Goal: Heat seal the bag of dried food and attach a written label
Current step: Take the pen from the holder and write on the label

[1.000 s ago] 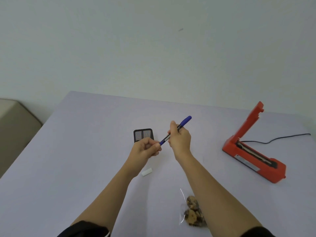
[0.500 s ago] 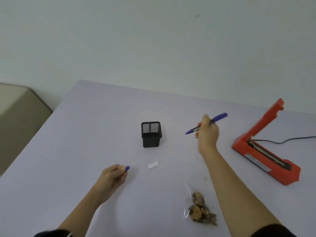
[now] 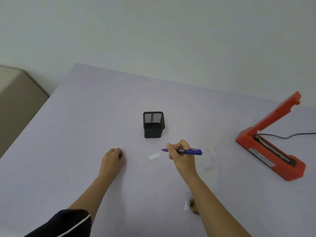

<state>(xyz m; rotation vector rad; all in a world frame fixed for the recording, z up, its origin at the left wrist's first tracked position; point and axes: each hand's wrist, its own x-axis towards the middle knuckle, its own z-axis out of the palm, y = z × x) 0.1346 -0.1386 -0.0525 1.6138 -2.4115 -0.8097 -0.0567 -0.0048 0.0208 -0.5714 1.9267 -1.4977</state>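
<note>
right hand (image 3: pixel 181 153) holds blue pen (image 3: pixel 189 151) just beside white label (image 3: pixel 154 156).

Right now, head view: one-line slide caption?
Right hand holds blue pen beside white label; left hand holds its cap; red sealer open.

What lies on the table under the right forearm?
A clear bag with brown dried food shows at the edge of the right forearm. The arm covers the rest, so its full contents and its opening cannot be seen.
</note>
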